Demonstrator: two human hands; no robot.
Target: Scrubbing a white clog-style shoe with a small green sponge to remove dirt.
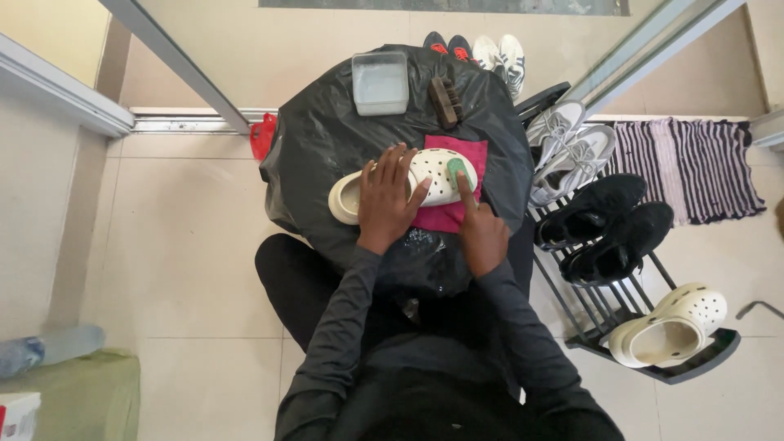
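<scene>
A cream clog shoe (437, 170) lies on its side on a magenta cloth (465, 155), on top of a surface covered with a black plastic bag (327, 139). My left hand (385, 200) presses flat over the middle of the clog, fingers spread. My right hand (482, 233) holds a small green sponge (456, 173) against the toe end of the clog with its fingertips.
A clear tub of cloudy water (380, 82) and a brown brush (446, 101) sit at the far side of the bag. A black shoe rack (604, 310) to the right carries grey sneakers (567, 151), black sneakers (608, 224) and a second cream clog (674, 325). A striped mat (694, 167) lies beyond.
</scene>
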